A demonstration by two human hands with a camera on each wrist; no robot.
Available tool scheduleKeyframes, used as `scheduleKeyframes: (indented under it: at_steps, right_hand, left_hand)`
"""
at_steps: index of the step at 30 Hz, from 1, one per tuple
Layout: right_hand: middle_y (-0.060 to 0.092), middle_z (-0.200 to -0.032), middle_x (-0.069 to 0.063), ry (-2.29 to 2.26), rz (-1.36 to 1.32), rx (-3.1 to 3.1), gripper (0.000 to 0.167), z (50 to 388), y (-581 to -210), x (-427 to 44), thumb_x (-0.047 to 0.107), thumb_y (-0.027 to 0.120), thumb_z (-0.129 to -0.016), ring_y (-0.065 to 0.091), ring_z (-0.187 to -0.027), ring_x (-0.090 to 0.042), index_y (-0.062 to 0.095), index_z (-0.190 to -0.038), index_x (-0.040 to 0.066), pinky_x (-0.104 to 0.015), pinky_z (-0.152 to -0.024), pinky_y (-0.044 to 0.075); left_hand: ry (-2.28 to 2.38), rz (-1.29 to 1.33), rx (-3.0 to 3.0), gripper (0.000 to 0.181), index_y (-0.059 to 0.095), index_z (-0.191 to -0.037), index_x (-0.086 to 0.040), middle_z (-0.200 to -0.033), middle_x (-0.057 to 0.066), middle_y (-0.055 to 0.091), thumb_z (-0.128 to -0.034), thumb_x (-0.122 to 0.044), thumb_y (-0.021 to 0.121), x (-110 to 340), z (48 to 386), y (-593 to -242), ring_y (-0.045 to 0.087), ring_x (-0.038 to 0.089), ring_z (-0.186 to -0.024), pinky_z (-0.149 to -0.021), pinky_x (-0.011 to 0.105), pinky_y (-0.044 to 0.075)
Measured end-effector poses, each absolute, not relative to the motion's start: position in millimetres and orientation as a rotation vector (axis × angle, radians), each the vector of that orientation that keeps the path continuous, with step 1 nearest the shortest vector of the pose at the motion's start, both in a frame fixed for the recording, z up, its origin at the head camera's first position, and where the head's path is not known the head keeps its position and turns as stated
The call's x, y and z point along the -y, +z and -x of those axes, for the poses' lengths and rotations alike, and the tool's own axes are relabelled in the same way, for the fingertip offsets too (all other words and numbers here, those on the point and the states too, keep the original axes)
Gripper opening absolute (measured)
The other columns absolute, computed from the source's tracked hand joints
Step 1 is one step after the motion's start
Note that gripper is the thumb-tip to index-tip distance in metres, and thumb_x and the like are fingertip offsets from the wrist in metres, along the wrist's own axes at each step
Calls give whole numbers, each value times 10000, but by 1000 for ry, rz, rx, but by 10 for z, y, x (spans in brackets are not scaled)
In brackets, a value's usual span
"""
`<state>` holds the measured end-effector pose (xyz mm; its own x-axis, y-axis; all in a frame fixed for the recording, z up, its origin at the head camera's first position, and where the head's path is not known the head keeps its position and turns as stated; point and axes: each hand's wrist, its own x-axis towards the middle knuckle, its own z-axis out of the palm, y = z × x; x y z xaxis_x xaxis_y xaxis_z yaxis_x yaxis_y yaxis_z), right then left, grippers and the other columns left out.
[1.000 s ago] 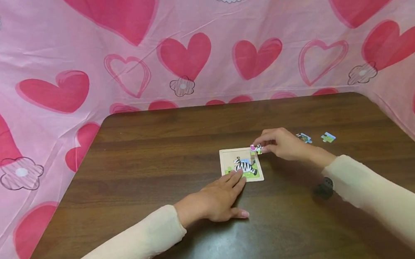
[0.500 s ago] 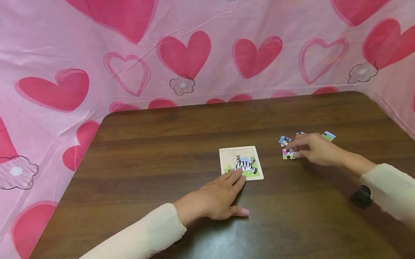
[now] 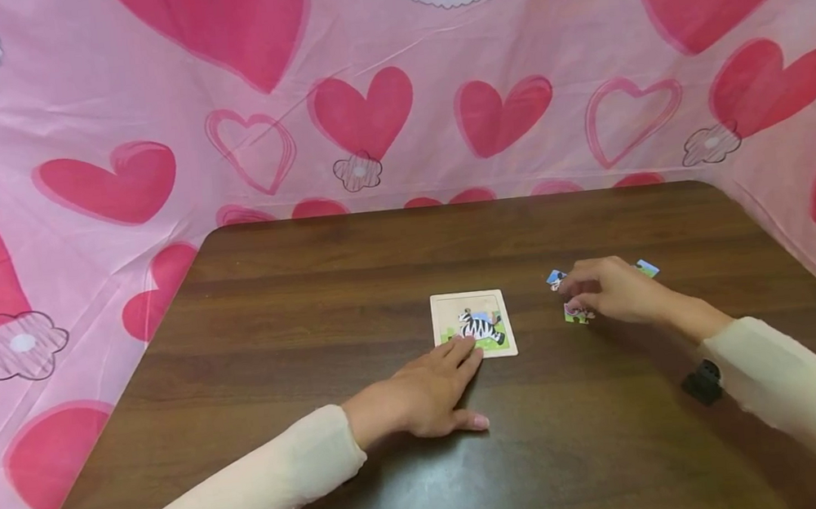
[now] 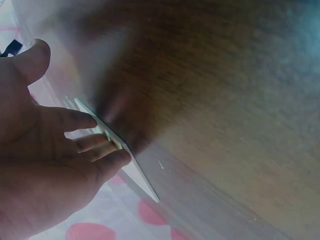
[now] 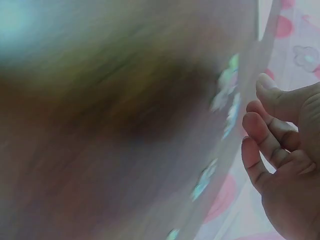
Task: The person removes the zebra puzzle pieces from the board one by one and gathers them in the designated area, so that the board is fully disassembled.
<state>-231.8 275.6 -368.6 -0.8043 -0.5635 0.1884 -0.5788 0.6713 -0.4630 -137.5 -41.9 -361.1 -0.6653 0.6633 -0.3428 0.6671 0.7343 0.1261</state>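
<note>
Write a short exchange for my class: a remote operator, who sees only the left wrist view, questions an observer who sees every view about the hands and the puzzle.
Operator: My view shows the left hand at the edge of a thin board. What picture is on it?
Observer: The head view shows a striped zebra on it.
Operator: And where is the right hand?
Observer: It is at the loose puzzle pieces, to the right of the board.
</note>
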Motion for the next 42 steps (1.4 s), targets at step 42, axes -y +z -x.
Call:
scheduleKeyframes:
  at_steps: [42]
  right_hand:
    - [588,-884,-36,860,-1415,2779,275,2464,-3799,-1596,72,784,-792,520,-806,-188,721,-1058,43,-289,-702,467]
  left_hand:
    - [39,-1024,-2529,920,178,-1543,-77,-1618,73,57,-891,-657,474,446,1375,-3599,30,190,-1476,-1169,326,140]
